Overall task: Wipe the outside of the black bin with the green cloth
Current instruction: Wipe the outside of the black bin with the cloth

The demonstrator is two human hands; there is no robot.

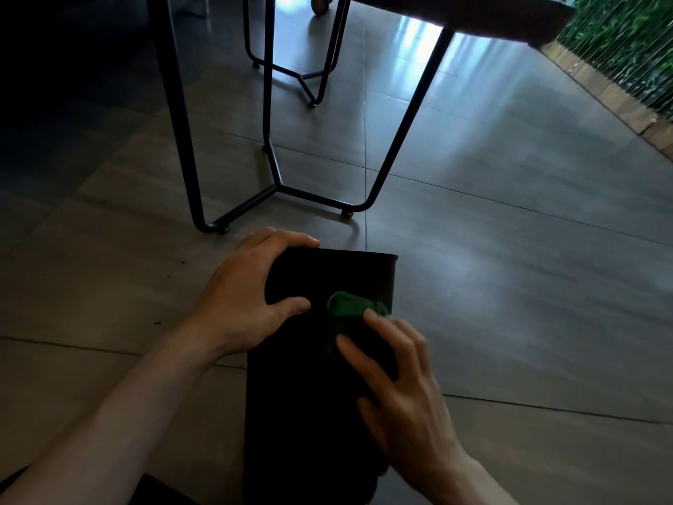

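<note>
The black bin [309,388] lies on its side on the tiled floor, its far end pointing away from me. My left hand [247,297] grips the bin's upper left edge near that far end, fingers curled over the corner and thumb on the top face. My right hand [397,377] presses the crumpled green cloth [349,306] against the bin's upper face near its right edge. Most of the cloth is covered by my fingers; only a bunched part shows beyond the fingertips.
A black metal table frame [276,184] stands on the floor just beyond the bin, its feet close to the bin's far end. A second frame [309,74] is further back. A wooden planter edge with green foliage [619,49] runs along the right.
</note>
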